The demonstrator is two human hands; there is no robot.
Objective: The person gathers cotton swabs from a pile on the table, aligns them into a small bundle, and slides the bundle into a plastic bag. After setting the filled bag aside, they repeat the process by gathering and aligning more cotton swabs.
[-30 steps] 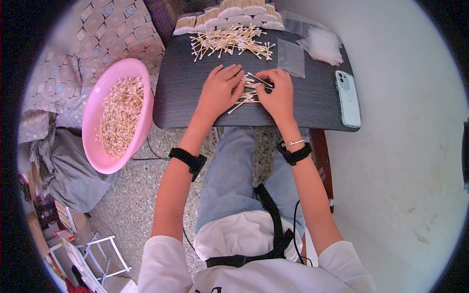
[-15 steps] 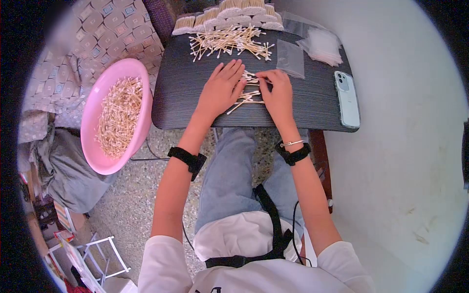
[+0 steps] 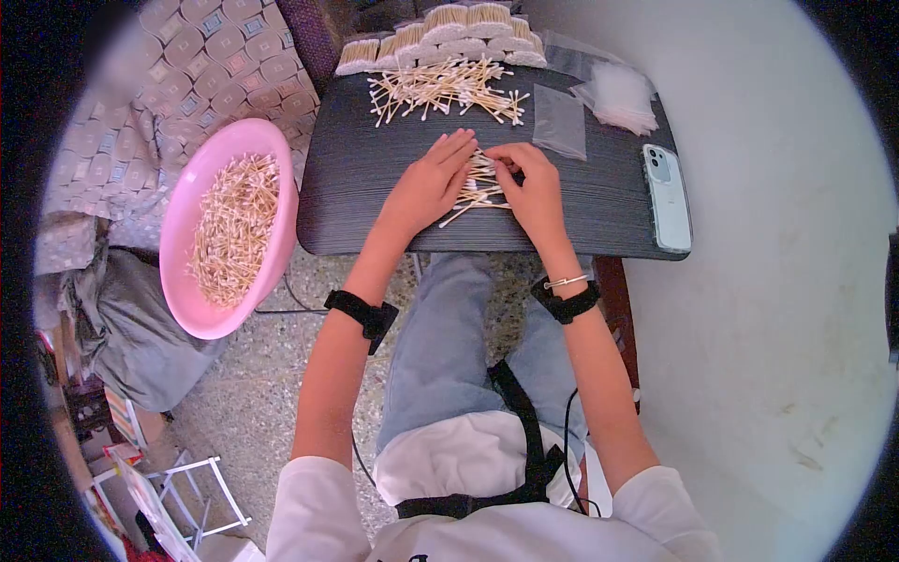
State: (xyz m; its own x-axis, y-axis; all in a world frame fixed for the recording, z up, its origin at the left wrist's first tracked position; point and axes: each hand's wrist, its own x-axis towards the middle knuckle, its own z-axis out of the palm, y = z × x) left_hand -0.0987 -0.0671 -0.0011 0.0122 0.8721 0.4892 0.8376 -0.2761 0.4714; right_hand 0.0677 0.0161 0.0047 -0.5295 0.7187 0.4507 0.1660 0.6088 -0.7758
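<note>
Two bare hands work over one dark tabletop (image 3: 599, 214) with fine streaks and rounded corners, in the upper middle of the frame. The left hand (image 3: 429, 185) lies nearly flat, its fingers straight and close together, against the left ends of a small group of cotton swabs (image 3: 479, 199). The right hand (image 3: 536, 187) is bent over their right side, thumb and forefinger narrowly apart; whether they pinch a swab cannot be told. The swabs, slim pale sticks with white fluffy tips, lie crossed between the hands, too overlapped to count.

Above them is one larger loose pile (image 3: 440, 86), and behind it, at the top of the frame, stand roughly ten or more filled packets (image 3: 448, 33), rounded and stacked in tiers. To the right are one flat clear plastic bag (image 3: 560, 122) and one stack of filmy bags (image 3: 620, 96). One pale phone (image 3: 668, 201) lies at the right edge. At left, one smooth pink oval basin (image 3: 176, 267) holds a heap of swabs (image 3: 234, 229). Two black straps circle the forearms; one thin metal bracelet (image 3: 567, 281) is on the right wrist.
</note>
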